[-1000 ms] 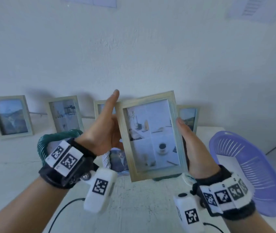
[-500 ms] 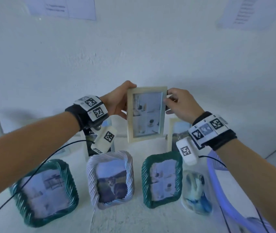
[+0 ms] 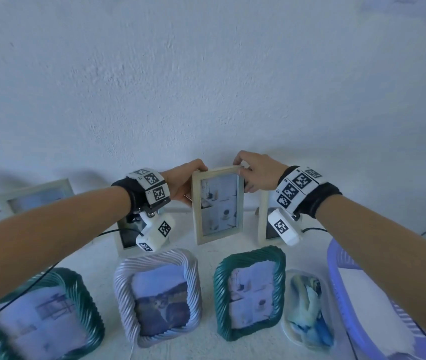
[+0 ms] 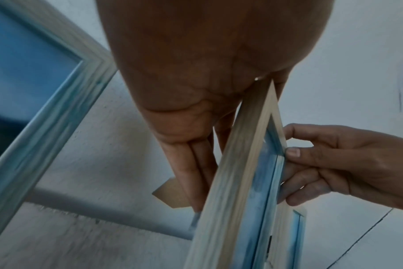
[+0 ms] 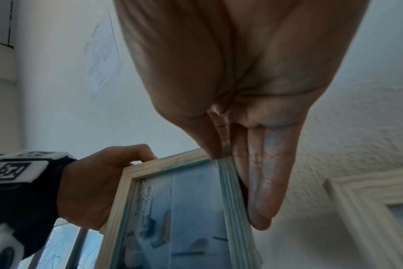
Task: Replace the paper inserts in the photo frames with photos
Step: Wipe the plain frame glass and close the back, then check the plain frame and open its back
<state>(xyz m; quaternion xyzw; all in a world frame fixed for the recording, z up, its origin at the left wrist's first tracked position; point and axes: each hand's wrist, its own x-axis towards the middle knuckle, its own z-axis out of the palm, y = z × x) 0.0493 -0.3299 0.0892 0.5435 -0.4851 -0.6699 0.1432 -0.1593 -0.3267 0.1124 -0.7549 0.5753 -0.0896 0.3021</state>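
A pale wooden photo frame (image 3: 217, 203) with a photo of shelves and a cup stands upright at the back of the white table, near the wall. My left hand (image 3: 184, 181) grips its upper left edge, thumb in front and fingers behind. My right hand (image 3: 254, 175) pinches its top right corner. The left wrist view shows the same frame (image 4: 237, 191) edge-on, with a brown stand tab (image 4: 170, 194) behind it. In the right wrist view the thumb and fingers clamp the frame's corner (image 5: 225, 156).
More pale wooden frames (image 3: 265, 216) stand along the wall on both sides. In front stand two green ribbed frames (image 3: 249, 292), a white ribbed frame (image 3: 157, 294) and a small clear frame (image 3: 309, 307). A purple plastic basket (image 3: 362, 294) sits at the right.
Both hands carried the wooden frame away from my face to the back row by the wall and lowered it there. My head tilted down, bringing the front row of frames into view.
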